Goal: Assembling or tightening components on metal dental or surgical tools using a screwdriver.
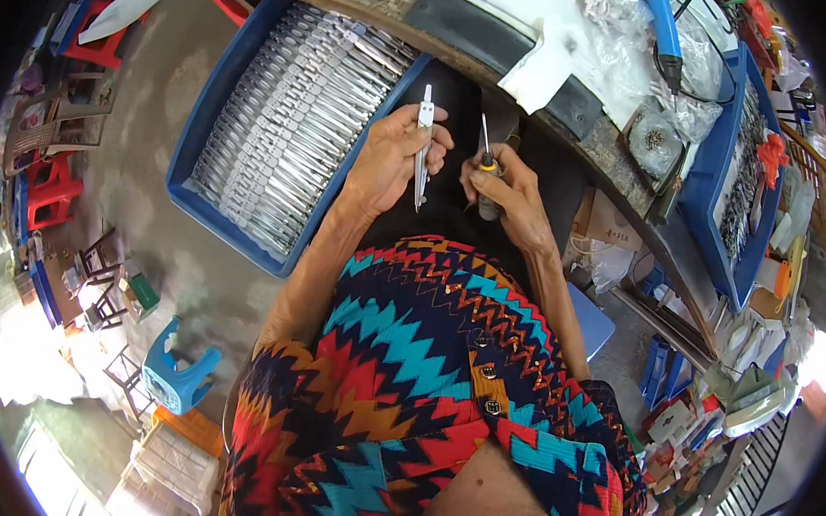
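Observation:
My left hand [385,163] grips a slim silver drawing compass [426,115], its hinge end up and its legs hanging down together past my fingers. In my right hand [521,196] is a screwdriver [487,163] with a dark handle and a yellow ring, its thin shaft pointing up. The tip stands a short way right of the compass, apart from it. Both hands are over my lap, close to the workbench edge. Left of my left forearm, a blue tray [231,239] is packed with rows of similar silver compasses.
The workbench [614,166] curves across the front and right. On it are a blue electric screwdriver [665,38], a clear container of small metal parts [655,140] and plastic bags. Another blue tray [707,222] stands at the right. A blue stool [178,376] is at lower left.

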Demonstrator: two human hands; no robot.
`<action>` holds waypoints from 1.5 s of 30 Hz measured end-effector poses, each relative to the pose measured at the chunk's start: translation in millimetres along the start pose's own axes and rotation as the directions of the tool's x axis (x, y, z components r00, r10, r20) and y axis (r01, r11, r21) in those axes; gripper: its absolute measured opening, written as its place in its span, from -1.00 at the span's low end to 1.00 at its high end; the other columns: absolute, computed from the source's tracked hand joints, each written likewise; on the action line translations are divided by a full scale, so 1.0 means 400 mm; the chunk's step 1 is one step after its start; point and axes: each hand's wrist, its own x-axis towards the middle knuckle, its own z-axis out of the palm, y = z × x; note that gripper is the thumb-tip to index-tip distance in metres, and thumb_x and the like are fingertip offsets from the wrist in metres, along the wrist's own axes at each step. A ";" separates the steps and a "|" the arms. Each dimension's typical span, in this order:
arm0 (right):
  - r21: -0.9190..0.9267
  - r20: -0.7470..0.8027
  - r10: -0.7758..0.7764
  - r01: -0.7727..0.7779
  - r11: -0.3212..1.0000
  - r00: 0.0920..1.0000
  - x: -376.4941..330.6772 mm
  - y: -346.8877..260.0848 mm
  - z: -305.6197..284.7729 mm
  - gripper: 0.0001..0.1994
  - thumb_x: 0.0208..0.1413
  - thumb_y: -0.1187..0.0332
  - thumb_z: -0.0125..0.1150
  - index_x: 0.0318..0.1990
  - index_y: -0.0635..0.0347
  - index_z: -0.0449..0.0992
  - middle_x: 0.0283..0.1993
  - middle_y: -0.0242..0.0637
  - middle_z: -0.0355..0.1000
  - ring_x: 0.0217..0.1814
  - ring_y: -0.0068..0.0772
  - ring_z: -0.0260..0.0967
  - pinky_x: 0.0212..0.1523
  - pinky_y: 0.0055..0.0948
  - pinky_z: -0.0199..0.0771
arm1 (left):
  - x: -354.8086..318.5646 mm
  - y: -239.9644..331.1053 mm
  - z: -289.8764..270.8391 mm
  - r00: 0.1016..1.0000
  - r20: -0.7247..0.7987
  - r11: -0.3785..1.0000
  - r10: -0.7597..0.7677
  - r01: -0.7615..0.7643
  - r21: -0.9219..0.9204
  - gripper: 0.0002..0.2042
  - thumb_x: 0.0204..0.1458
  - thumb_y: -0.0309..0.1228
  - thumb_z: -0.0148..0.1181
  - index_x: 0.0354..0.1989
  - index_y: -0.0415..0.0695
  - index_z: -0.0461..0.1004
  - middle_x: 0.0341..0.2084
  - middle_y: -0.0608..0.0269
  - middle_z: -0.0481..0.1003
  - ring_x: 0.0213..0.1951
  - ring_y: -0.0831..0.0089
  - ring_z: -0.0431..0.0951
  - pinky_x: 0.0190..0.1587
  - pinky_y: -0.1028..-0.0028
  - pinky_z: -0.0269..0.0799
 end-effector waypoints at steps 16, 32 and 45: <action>-0.056 -0.279 0.073 -0.093 0.994 0.957 0.045 0.056 0.075 -0.80 -0.23 0.54 0.18 -0.44 0.28 0.28 -0.60 -0.36 0.29 -0.63 -0.64 0.22 -0.65 -0.63 0.19 | 0.013 -0.104 -0.015 0.988 -0.142 0.993 0.067 -0.079 -0.083 -0.73 0.06 -0.61 -0.16 -0.04 -0.40 0.22 -0.24 -0.01 0.40 -0.23 0.34 0.44 -0.07 0.41 0.37; -0.235 -0.223 0.013 -0.067 0.970 0.975 0.021 0.060 0.046 -0.79 -0.22 0.57 0.16 -0.37 0.26 0.32 -0.48 -0.37 0.31 -0.48 -0.65 0.25 -0.50 -0.64 0.26 | -0.040 -0.116 -0.019 0.986 -0.167 0.955 0.006 0.044 0.293 -0.75 -0.07 -0.62 0.08 -0.17 -0.31 0.36 -0.55 0.31 0.42 -0.53 0.62 0.39 -0.46 0.66 0.31; -0.189 -0.158 0.021 -0.051 0.981 0.987 0.009 0.069 0.041 -0.75 -0.31 0.54 0.17 -0.36 0.26 0.33 -0.51 -0.38 0.33 -0.49 -0.69 0.22 -0.50 -0.65 0.25 | -0.057 -0.117 -0.024 0.969 -0.240 0.924 0.063 0.034 0.381 -0.46 -0.22 -0.68 0.16 -0.04 -0.21 0.05 -0.59 0.19 0.38 -0.57 0.56 0.36 -0.54 0.60 0.25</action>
